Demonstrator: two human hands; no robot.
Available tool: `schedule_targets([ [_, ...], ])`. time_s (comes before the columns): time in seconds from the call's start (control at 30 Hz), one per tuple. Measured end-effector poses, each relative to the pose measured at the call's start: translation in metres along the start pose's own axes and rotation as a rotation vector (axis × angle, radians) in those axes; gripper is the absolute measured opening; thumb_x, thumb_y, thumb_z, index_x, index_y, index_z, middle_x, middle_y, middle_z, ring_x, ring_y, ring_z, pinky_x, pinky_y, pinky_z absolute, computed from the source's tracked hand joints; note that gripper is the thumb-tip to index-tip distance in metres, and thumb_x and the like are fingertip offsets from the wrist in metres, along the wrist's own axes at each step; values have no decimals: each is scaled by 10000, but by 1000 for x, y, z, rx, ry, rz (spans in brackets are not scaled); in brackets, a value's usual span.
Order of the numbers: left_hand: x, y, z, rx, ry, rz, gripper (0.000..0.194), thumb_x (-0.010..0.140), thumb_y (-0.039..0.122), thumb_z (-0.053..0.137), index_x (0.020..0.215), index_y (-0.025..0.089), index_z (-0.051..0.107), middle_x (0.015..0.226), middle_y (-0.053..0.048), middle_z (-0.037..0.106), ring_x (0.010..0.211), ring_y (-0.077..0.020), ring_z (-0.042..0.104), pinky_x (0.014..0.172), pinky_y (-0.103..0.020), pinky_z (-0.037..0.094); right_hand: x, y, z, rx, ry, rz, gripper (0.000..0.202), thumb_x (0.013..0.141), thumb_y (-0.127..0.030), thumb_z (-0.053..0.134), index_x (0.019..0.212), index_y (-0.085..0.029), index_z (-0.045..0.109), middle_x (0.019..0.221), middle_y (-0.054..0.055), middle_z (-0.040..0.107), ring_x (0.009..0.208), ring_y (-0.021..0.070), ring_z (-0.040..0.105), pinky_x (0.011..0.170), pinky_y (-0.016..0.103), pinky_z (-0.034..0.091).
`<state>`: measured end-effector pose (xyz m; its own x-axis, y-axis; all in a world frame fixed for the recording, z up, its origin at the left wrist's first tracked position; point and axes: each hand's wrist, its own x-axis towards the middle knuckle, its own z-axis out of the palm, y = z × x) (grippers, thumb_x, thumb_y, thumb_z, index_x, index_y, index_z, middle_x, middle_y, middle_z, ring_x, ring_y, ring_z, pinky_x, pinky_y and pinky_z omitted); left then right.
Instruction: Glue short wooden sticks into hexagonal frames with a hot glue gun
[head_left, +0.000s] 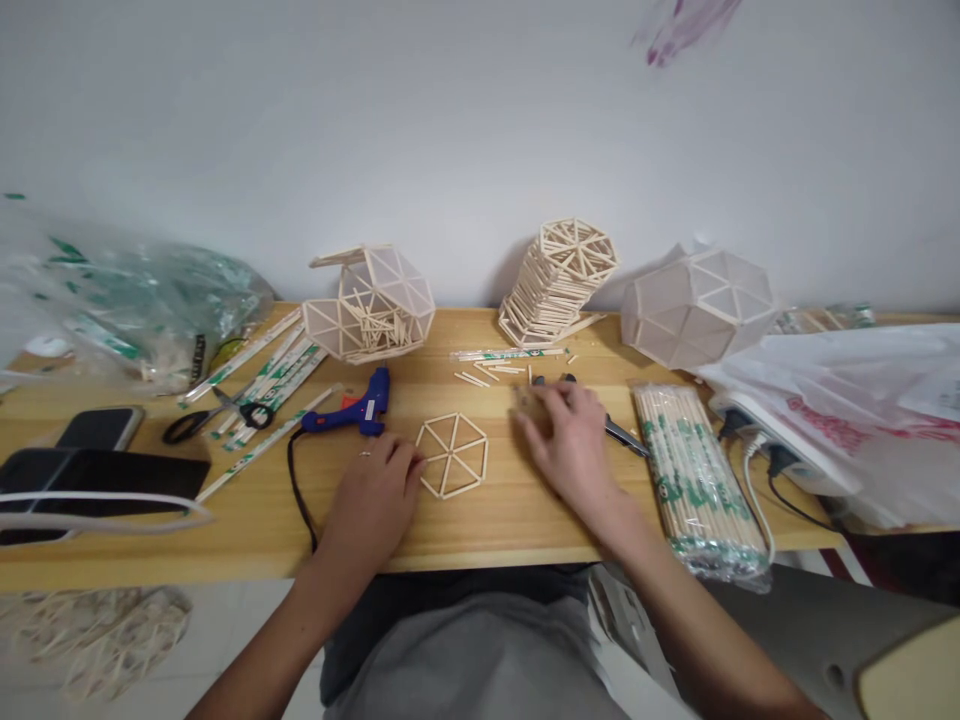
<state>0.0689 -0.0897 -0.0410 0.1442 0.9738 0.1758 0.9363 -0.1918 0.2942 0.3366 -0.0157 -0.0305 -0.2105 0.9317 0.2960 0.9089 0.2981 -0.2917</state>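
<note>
A flat hexagon of thin wooden sticks (451,455), with spokes meeting at its centre, lies on the table between my hands. My left hand (381,488) rests at its left edge, fingers loosely extended and thumb at the frame; nothing shows in its grasp. To the right, my right hand (566,435) is slightly blurred, with its thumb and fingers apart above the table. It partly covers a dark-handled tool (626,436) whose kind I cannot make out. Short cut sticks (472,379) are scattered just beyond. A blue glue gun (349,414) lies beyond my left hand.
Along the wall stand an open stick-framed shape (409,285) holding short sticks, a stack of stick frames (551,285) and a covered polyhedron (697,305). Scissors (217,415) and phones (97,430) lie left; packed sticks (697,470) and a power strip (787,445) lie right.
</note>
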Motion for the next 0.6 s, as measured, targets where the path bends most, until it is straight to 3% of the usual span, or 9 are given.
schedule_targets([
  [0.07, 0, 0, 1, 8, 20, 17, 108, 1005, 175, 636, 943, 203, 719, 999, -85, 716, 923, -277, 695, 819, -394, 560, -3, -15, 5, 171, -123, -214, 161, 1051, -279, 662, 1161, -215, 760, 1153, 124, 706, 1115, 311, 615, 982, 447, 452],
  [0.13, 0, 1, 3, 16, 29, 32, 125, 1012, 164, 616, 943, 203, 713, 1011, -90, 714, 931, -278, 689, 827, -400, 562, -3, -26, 9, 249, -193, -303, 110, 1061, -230, 656, 1068, -217, 766, 1098, 94, 715, 1089, 276, 618, 985, 421, 434],
  [0.33, -3, 7, 7, 28, 71, 56, 161, 1021, 119, 566, 947, 195, 687, 1037, -105, 705, 986, -303, 657, 893, -446, 565, 8, -33, 17, 139, -330, -411, 144, 1076, -159, 618, 1007, -187, 741, 1005, 85, 703, 987, 249, 586, 893, 381, 400],
  [0.47, -8, 12, 8, 34, 95, 96, 173, 1027, 126, 554, 924, 205, 669, 1007, -100, 697, 964, -297, 655, 907, -454, 563, 20, -30, 21, 25, -322, -492, 159, 1096, -149, 572, 1083, -168, 729, 1019, 105, 687, 986, 254, 567, 891, 374, 398],
  [0.6, -15, 21, 8, 7, 121, 92, 190, 1044, 156, 536, 916, 216, 663, 994, -93, 699, 972, -293, 659, 907, -456, 558, 35, -32, 26, 55, -339, -554, 133, 1100, -201, 597, 1062, -176, 722, 1008, 93, 682, 985, 247, 573, 894, 364, 413],
])
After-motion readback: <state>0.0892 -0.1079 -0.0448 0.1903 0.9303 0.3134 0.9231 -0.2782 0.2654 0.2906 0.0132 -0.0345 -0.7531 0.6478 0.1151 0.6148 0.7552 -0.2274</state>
